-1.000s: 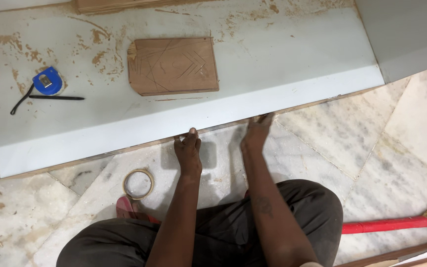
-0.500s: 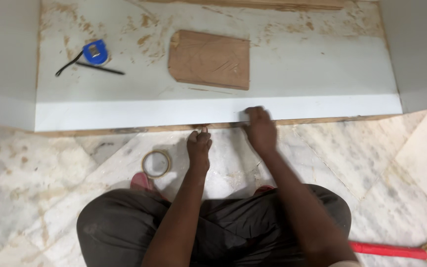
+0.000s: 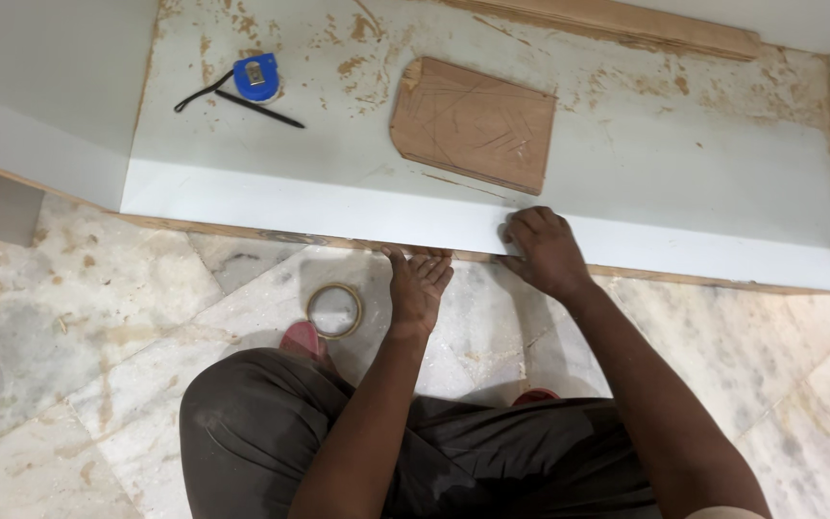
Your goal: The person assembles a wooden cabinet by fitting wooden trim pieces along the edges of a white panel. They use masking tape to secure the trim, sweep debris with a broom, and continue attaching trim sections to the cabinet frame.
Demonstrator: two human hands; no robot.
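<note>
A white laminated board (image 3: 626, 183) lies flat on the marble floor, its near edge facing me. My left hand (image 3: 417, 284) rests palm down on the floor with its fingertips against the bottom of that edge. Flat on the front edge strip a little to the right lies my right hand (image 3: 542, 250), fingers curled over it. Neither hand holds anything. A brown wooden piece (image 3: 473, 125) with a rounded corner and pencil lines lies on the board just beyond my right hand.
A blue tape measure (image 3: 256, 77) and a black pencil (image 3: 261, 109) lie on the board at the left. A roll of tape (image 3: 334, 309) sits on the floor by my left knee. A wooden strip (image 3: 617, 21) runs along the far side.
The view has shifted, so the board sits further right and closer. My right hand moved up onto the board's front edge; my left hand stays at the edge's foot.
</note>
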